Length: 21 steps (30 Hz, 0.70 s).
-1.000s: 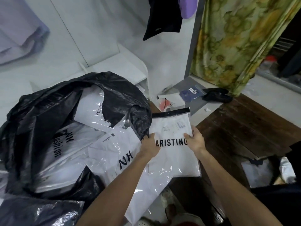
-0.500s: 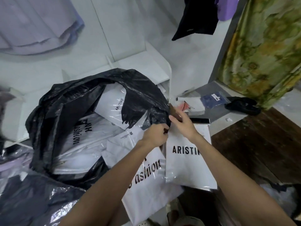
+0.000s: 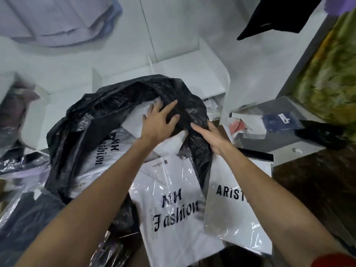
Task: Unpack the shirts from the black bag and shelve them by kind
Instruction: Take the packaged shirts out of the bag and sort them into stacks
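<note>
The black bag [image 3: 100, 120] lies open, stuffed with white shirts in clear packets; one inside reads "NH Fashion" [image 3: 107, 151]. My left hand [image 3: 158, 122] presses with spread fingers on the bag's upper rim and a white packet [image 3: 133, 122] beneath it. My right hand [image 3: 211, 136] grips the bag's right edge, thumb on top and fingers tucked into the plastic. Two packets lie outside the bag below my arms: an "NH Fashion" shirt [image 3: 173, 199] and, to its right, an "ARISTINO" shirt [image 3: 233, 211].
White shelf compartments [image 3: 192, 74] stand behind the bag. On a grey ledge [image 3: 277, 139] at right lie a white-and-red packet [image 3: 248, 125], a navy packet [image 3: 279, 120] and a black item [image 3: 323, 132]. Dark packets [image 3: 19, 218] lie at left; floral curtain [image 3: 327, 74] at right.
Both hands let go of the ARISTINO packet, pinched the bag's edge, and have risen to its rim; the left hand has spread flat. The view tilted up and left.
</note>
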Each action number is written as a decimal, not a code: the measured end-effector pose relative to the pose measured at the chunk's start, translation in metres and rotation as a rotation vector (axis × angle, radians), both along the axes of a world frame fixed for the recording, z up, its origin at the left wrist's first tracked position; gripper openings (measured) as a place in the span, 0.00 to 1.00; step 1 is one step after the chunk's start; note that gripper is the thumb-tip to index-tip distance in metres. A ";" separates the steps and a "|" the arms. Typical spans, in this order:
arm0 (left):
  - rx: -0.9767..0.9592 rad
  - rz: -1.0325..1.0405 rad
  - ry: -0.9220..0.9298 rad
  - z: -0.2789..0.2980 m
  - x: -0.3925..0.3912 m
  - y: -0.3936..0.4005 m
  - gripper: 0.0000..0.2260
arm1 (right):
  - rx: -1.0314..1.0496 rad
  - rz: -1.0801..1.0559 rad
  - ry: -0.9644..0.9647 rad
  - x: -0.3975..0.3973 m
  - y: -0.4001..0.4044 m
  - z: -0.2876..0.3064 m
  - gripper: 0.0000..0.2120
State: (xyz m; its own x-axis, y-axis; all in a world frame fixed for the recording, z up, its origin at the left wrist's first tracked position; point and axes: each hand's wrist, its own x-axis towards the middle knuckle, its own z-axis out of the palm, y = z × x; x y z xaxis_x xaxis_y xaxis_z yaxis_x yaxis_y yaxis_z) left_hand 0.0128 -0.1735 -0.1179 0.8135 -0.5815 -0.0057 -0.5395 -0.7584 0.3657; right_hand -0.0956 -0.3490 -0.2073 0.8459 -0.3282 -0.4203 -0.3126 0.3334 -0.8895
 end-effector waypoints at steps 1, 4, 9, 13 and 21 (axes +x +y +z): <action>-0.029 0.014 0.020 0.005 0.009 0.004 0.24 | -0.012 0.000 -0.001 0.006 0.001 -0.003 0.35; -0.097 0.033 0.077 0.024 0.032 0.017 0.23 | -0.052 -0.004 0.012 0.019 0.001 -0.006 0.37; -0.043 0.043 0.078 0.047 0.063 0.033 0.27 | -0.102 0.028 -0.032 0.038 0.010 -0.008 0.37; -0.027 0.000 0.093 0.056 0.079 0.040 0.23 | -0.175 0.084 -0.028 0.047 0.012 -0.011 0.40; 0.037 -0.090 0.166 0.086 0.098 0.040 0.21 | -0.776 0.218 0.159 0.031 -0.003 0.019 0.42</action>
State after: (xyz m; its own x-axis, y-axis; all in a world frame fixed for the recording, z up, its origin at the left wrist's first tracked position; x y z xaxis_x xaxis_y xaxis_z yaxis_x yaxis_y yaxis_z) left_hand 0.1112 -0.1331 -0.0317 0.7443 -0.6489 -0.1579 -0.5405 -0.7242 0.4283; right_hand -0.0647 -0.3515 -0.1887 0.8737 -0.4100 -0.2619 -0.4413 -0.4412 -0.7814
